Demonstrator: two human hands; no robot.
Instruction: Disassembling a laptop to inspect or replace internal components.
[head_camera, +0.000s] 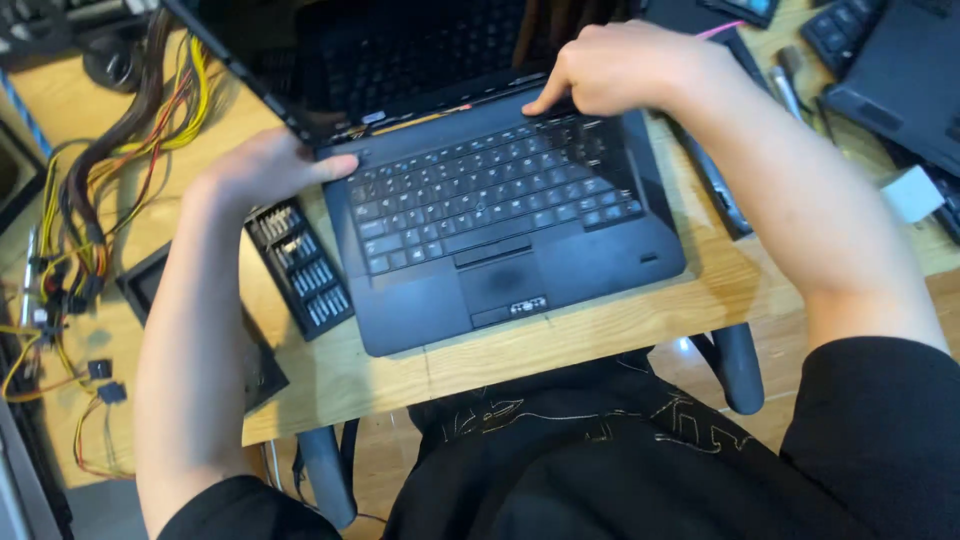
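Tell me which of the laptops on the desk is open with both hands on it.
The black laptop in the centre: lid raised, left hand at its left hinge corner, right hand at the keyboard's top right. The dark laptop at far right lies untouched.

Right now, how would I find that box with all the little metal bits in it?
Find the black laptop on the wooden table. Go to its left edge, just below the left hand holding the corner. The screwdriver bit case lies there: a long black tray with neat rows of small silvery bits, unlike the tangled yellow and red wires farther left.
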